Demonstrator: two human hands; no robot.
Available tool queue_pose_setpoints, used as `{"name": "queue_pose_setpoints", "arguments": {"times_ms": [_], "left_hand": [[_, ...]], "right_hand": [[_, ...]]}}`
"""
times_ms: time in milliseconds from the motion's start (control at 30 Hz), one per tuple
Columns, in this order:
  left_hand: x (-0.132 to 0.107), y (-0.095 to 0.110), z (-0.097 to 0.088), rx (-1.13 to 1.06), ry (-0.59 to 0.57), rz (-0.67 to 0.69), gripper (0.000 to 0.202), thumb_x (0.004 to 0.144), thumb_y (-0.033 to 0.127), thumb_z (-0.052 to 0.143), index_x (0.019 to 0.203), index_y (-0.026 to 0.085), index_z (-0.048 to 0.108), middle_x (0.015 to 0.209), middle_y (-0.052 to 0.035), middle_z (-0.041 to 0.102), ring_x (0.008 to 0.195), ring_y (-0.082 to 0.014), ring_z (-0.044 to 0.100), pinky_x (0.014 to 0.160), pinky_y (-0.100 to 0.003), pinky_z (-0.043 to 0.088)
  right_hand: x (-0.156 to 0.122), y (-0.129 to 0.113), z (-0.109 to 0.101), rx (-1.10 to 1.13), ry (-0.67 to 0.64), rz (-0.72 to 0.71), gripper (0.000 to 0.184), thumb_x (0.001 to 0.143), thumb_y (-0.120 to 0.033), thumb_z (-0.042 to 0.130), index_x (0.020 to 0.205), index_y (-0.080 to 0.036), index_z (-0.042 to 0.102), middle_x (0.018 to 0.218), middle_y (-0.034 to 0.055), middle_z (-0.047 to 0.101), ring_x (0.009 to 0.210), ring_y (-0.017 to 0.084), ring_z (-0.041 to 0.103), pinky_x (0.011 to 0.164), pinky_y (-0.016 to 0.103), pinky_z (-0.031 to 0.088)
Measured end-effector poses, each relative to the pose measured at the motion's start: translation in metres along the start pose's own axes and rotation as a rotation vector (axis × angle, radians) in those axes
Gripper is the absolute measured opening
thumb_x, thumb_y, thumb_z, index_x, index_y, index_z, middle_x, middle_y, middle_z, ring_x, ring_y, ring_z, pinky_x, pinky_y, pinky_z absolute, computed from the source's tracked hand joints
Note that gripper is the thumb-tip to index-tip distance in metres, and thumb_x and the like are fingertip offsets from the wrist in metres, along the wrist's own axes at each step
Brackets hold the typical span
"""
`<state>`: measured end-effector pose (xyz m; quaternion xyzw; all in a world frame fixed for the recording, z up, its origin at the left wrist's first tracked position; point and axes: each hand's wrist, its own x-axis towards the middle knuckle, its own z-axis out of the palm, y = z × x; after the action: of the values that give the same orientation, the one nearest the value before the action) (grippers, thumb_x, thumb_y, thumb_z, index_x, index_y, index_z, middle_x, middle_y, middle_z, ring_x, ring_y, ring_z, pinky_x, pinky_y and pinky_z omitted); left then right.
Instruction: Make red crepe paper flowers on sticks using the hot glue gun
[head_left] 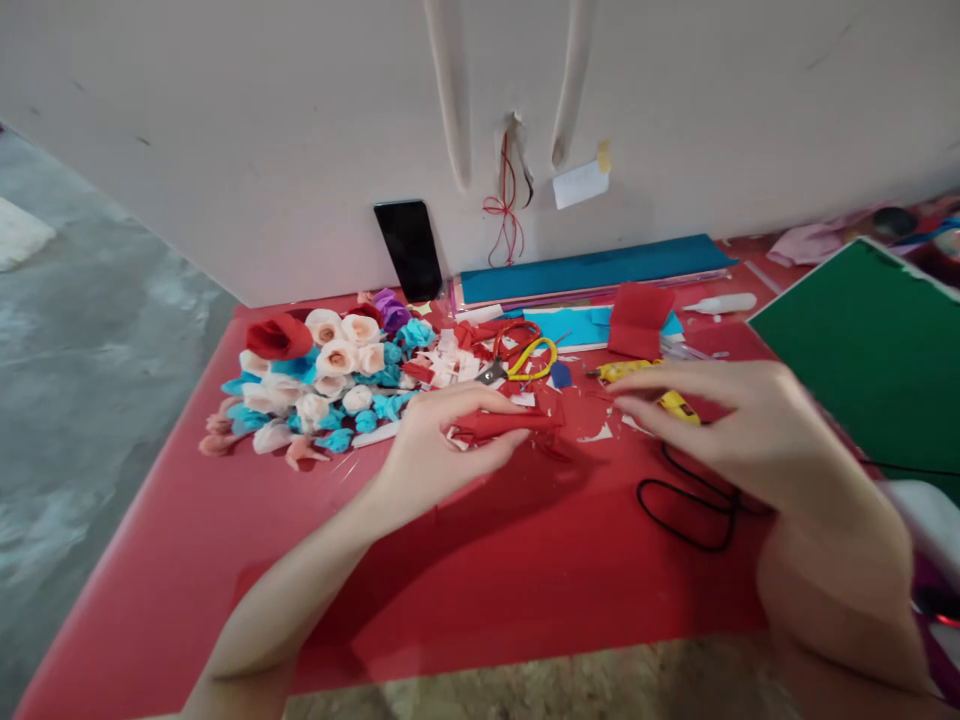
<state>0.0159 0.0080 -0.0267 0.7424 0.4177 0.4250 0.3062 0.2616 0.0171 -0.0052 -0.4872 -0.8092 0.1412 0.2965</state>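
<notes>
My left hand (450, 430) is closed, pinching a folded piece of red crepe paper (495, 425) between thumb and fingers above the table. My right hand (720, 430) hovers at the right, its thumb and forefinger apart with nothing seen between the tips. Behind and partly hidden by it lies a yellow glue gun (679, 406), and a black cord (690, 546) loops on the table below. Scissors with red and yellow handles (531, 362) lie just beyond my left hand, among white and red paper scraps (450, 362).
Paper flowers (334, 358) in white, blue and red are heaped at the left of the red table (480, 580). A phone (410, 250) leans against the wall. Blue paper (592, 268), a red paper piece (637, 318), a white tube (721, 303) and a green board (870, 350) lie behind and right.
</notes>
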Motion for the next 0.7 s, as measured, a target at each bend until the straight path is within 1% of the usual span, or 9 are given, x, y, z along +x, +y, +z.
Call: {"name": "queue_pose_setpoints", "arguments": {"times_ms": [67, 100, 167, 200, 267, 300, 367, 500, 700], "left_hand": [[-0.001, 0.002, -0.007, 0.031, 0.043, 0.018, 0.007, 0.073, 0.014, 0.068, 0.08, 0.016, 0.067, 0.078, -0.002, 0.07, 0.07, -0.0121, 0.064, 0.067, -0.022, 0.049], [-0.001, 0.003, -0.01, 0.045, 0.055, 0.027, 0.008, 0.073, 0.015, 0.068, 0.081, 0.017, 0.067, 0.079, -0.0017, 0.07, 0.071, -0.0122, 0.064, 0.068, -0.022, 0.05], [-0.003, 0.005, -0.014, 0.065, 0.061, 0.039, 0.009, 0.074, 0.015, 0.068, 0.082, 0.017, 0.067, 0.081, -0.0017, 0.07, 0.073, -0.0126, 0.064, 0.069, -0.023, 0.05], [-0.003, 0.006, -0.015, 0.069, 0.061, 0.045, 0.009, 0.074, 0.015, 0.069, 0.083, 0.017, 0.067, 0.081, -0.002, 0.07, 0.073, -0.0128, 0.064, 0.069, -0.024, 0.05], [-0.003, 0.008, -0.017, 0.061, 0.061, 0.056, 0.009, 0.073, 0.016, 0.07, 0.082, 0.017, 0.067, 0.081, -0.0026, 0.07, 0.072, -0.0133, 0.063, 0.068, -0.025, 0.051], [-0.003, 0.009, -0.017, 0.054, 0.062, 0.063, 0.009, 0.073, 0.016, 0.071, 0.082, 0.017, 0.068, 0.08, -0.0029, 0.07, 0.071, -0.0135, 0.063, 0.068, -0.026, 0.051], [-0.003, 0.01, -0.017, 0.045, 0.066, 0.079, 0.01, 0.072, 0.015, 0.071, 0.082, 0.017, 0.068, 0.078, -0.003, 0.07, 0.07, -0.0135, 0.062, 0.067, -0.026, 0.051], [-0.003, 0.011, -0.016, 0.043, 0.064, 0.106, 0.011, 0.072, 0.014, 0.071, 0.082, 0.016, 0.07, 0.077, -0.0034, 0.07, 0.068, -0.0126, 0.062, 0.066, -0.026, 0.051], [-0.002, 0.012, -0.017, 0.029, 0.055, 0.097, 0.013, 0.074, 0.017, 0.071, 0.086, 0.02, 0.072, 0.077, -0.0028, 0.071, 0.069, -0.0134, 0.061, 0.068, -0.028, 0.051]], "right_hand": [[0.005, 0.012, -0.01, -0.069, 0.058, 0.12, 0.019, 0.085, -0.036, 0.056, 0.081, -0.022, 0.067, 0.082, -0.0006, 0.068, 0.074, 0.015, 0.062, 0.069, 0.025, 0.048], [0.007, 0.021, -0.012, -0.108, 0.045, 0.181, 0.02, 0.086, -0.036, 0.054, 0.083, -0.021, 0.066, 0.084, 0.0002, 0.067, 0.076, 0.015, 0.062, 0.071, 0.026, 0.048], [0.01, 0.044, -0.011, -0.169, -0.064, 0.298, 0.016, 0.087, -0.031, 0.055, 0.09, -0.02, 0.065, 0.09, 0.0005, 0.066, 0.081, 0.014, 0.061, 0.075, 0.026, 0.049], [0.011, 0.057, -0.008, -0.199, -0.126, 0.353, 0.014, 0.086, -0.029, 0.057, 0.093, -0.019, 0.064, 0.089, 0.0013, 0.065, 0.079, 0.014, 0.06, 0.075, 0.027, 0.05], [0.009, 0.083, 0.002, -0.279, -0.246, 0.472, 0.026, 0.09, -0.034, 0.054, 0.105, -0.014, 0.057, 0.103, 0.0063, 0.059, 0.089, 0.016, 0.058, 0.079, 0.036, 0.051], [0.006, 0.095, 0.007, -0.31, -0.298, 0.521, 0.029, 0.091, -0.035, 0.052, 0.111, -0.015, 0.055, 0.11, 0.0078, 0.056, 0.094, 0.017, 0.057, 0.081, 0.037, 0.051], [0.0, 0.113, 0.017, -0.344, -0.39, 0.59, 0.03, 0.091, -0.035, 0.051, 0.114, -0.016, 0.053, 0.114, 0.0085, 0.054, 0.098, 0.019, 0.056, 0.083, 0.038, 0.05], [-0.011, 0.131, 0.027, -0.369, -0.477, 0.635, 0.031, 0.091, -0.036, 0.052, 0.115, -0.016, 0.053, 0.115, 0.0083, 0.054, 0.098, 0.019, 0.056, 0.083, 0.039, 0.05], [-0.014, 0.144, 0.034, -0.363, -0.439, 0.65, 0.032, 0.091, -0.036, 0.052, 0.115, -0.015, 0.053, 0.115, 0.0082, 0.054, 0.099, 0.02, 0.056, 0.084, 0.039, 0.05]]}}
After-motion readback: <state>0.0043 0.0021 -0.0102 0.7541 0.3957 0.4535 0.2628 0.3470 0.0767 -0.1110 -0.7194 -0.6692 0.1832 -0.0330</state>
